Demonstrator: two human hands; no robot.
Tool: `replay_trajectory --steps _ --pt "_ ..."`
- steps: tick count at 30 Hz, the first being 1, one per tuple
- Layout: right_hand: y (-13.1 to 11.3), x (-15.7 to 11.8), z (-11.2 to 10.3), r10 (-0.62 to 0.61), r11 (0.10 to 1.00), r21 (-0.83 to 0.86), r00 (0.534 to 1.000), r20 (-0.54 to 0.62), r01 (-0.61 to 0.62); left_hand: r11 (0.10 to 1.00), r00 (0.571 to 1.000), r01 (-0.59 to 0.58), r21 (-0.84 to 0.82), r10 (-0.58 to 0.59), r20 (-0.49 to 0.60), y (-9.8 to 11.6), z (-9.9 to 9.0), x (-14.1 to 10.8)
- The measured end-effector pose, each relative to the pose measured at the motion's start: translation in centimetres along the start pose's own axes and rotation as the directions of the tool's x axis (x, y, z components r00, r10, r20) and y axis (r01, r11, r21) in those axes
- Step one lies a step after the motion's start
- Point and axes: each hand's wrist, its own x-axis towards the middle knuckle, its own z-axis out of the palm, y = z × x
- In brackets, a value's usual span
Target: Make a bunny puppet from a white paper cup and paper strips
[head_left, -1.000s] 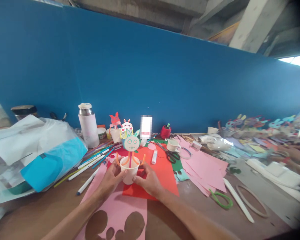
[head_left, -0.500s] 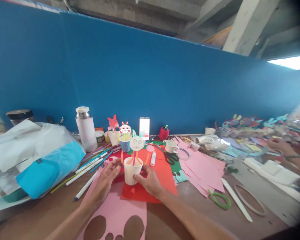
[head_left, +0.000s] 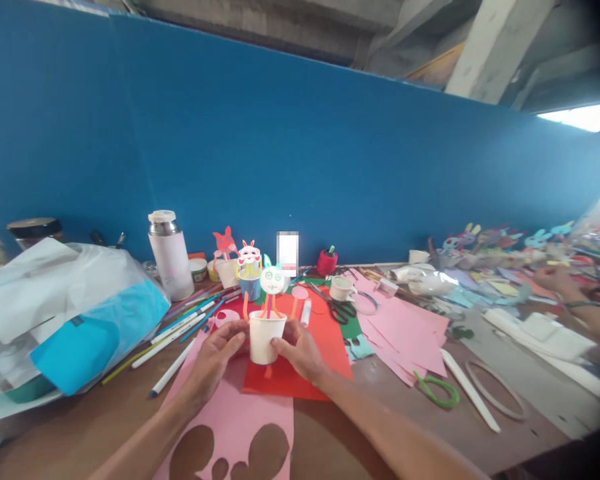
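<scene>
A white paper cup (head_left: 267,340) is held upright over a red paper sheet, a little in front of me. A round cat-like paper face (head_left: 272,279) with green ears stands above it on pipe-cleaner strips, and orange pipe-cleaner arms (head_left: 246,308) rise at its sides. My right hand (head_left: 300,348) grips the cup, thumb on its front and fingers behind. At the cup's left side, my left hand (head_left: 223,348) has its fingers curled in against it; their tips are partly hidden. Pink paper (head_left: 245,413) with cut-out holes lies below my hands.
Markers (head_left: 173,370), a thermos (head_left: 170,257) and a plastic bag (head_left: 95,313) are at left. Finished cup figures (head_left: 225,257) stand behind. Black-handled scissors (head_left: 341,310), a mug (head_left: 343,289) and pink sheets (head_left: 405,327) lie right. A co-worker's hand (head_left: 555,280) is far right.
The cup has risen slightly and turned a little, with its paper face more upright. My left hand has closed in from beside the cup to its side.
</scene>
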Motion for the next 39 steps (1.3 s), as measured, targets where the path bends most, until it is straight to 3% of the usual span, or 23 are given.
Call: replay_trajectory --steps 6,13,21,28,35,39 --pt "0.8 0.1 0.0 -0.019 1.000 0.018 1.000 -0.014 0.019 1.000 0.999 0.008 -0.004 -0.008 0.032 0.0 0.0 -0.1" --pt "0.7 -0.1 0.0 -0.112 0.985 -0.142 0.989 -0.092 0.098 1.000 1.000 0.023 0.011 -0.023 0.002 0.3 0.3 -0.3" --pt "0.3 -0.7 0.5 -0.118 0.954 -0.278 0.993 -0.018 0.108 0.998 0.998 -0.035 0.058 0.038 -0.042 -0.1 0.3 -0.1" --pt "0.5 -1.0 0.8 -0.082 0.950 -0.299 0.996 0.024 0.086 0.992 0.998 -0.046 0.117 0.041 0.048 1.0 0.8 -0.6" --pt "-0.2 -1.3 0.6 -0.139 0.920 -0.356 0.986 0.093 0.164 0.984 0.992 -0.064 0.166 0.081 -0.096 0.3 -0.1 -0.4" --pt "-0.5 -0.7 -0.3 -0.209 0.860 -0.463 0.976 0.066 0.216 0.992 0.981 -0.056 0.116 0.076 -0.178 0.3 -0.9 -0.1"
